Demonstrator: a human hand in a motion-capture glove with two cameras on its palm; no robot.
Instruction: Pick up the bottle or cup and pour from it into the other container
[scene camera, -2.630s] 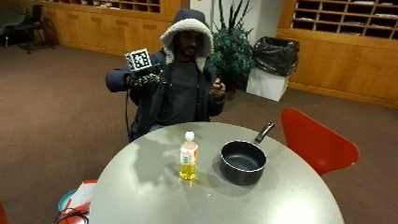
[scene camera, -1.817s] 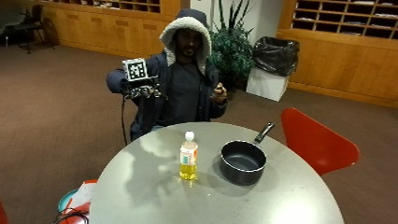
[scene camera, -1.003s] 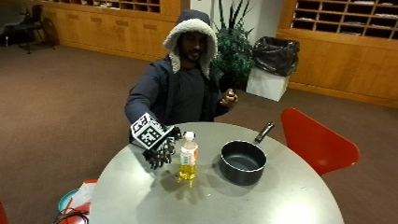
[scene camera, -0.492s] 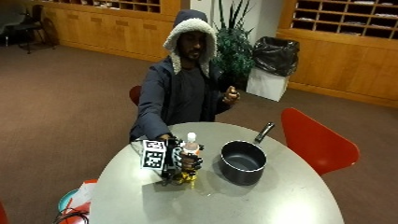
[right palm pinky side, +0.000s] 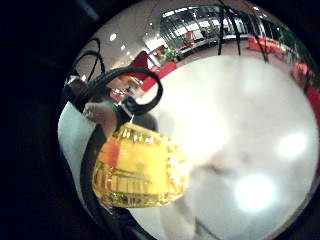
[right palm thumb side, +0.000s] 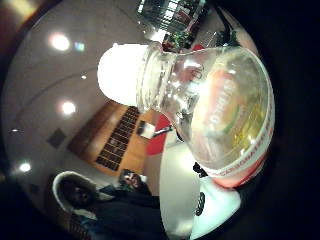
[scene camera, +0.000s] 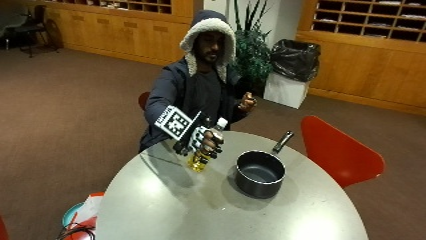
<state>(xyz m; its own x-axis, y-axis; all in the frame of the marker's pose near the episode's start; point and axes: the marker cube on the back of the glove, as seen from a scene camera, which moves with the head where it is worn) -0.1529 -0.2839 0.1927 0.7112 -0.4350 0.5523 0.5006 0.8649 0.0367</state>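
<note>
Seated behind a round grey counter (scene camera: 200, 210), hood up. Gloved right hand (scene camera: 200, 141) wrapped around the middle of a clear plastic bottle (scene camera: 205, 150), fingers (scene camera: 212, 145) curled about it: grip closed on the bottle. Bottle tilted, white cap (scene camera: 221, 121) leaning toward the person, base lifted just above or barely at the counter surface, cannot tell which. Yellow liquid (right palm pinky side: 137, 172) filling the lower part, seen close against the palm. White cap (right palm thumb side: 119, 74) and clear shoulder with a red-banded label (right palm thumb side: 235, 155) filling the thumb-side view. Dark saucepan (scene camera: 259, 174) standing on the counter near the bottle, apart from it, handle (scene camera: 282, 141) angled away toward a red chair (scene camera: 336, 152). Bare left hand (scene camera: 247, 103) raised at chest height, away from the counter.
</note>
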